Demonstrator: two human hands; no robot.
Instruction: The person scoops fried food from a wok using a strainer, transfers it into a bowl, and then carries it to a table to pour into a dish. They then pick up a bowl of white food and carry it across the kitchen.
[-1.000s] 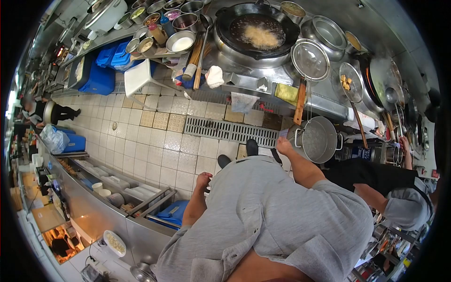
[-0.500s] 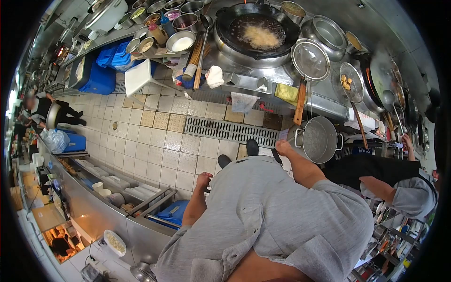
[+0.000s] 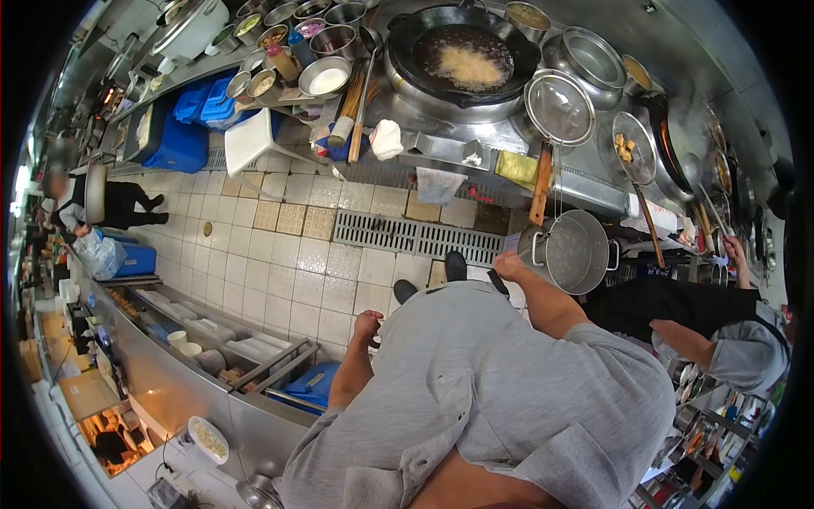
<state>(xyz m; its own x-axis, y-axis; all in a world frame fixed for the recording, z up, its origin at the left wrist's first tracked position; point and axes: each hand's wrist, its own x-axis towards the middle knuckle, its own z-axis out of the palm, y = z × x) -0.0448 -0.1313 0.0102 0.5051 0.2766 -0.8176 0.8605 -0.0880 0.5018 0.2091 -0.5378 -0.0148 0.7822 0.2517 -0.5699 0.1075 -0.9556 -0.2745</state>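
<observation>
My left hand (image 3: 367,324) hangs low at my side over the tiled floor, its fingers curled around something dark and small that I cannot make out. Beside the large metal pot (image 3: 577,252) is my right hand (image 3: 510,266), with fingers curled; whether it holds anything is hidden. Pale food (image 3: 471,67) bubbles in dark oil in the black wok (image 3: 413,61). A round strainer (image 3: 560,108) with a wooden handle lies right of the wok, and a second strainer (image 3: 623,149) holds browned pieces.
A co-worker (image 3: 721,327) at the right holds a ladle over another wok. Another person (image 3: 76,204) carries a large pot at the far left. A white stool (image 3: 248,140) stands by the counter. A steel counter (image 3: 182,373) runs behind me.
The person at the far left has shifted, and the carried pot is more upright. The co-worker's ladle and wok at the right have moved slightly. My hands have barely moved.
</observation>
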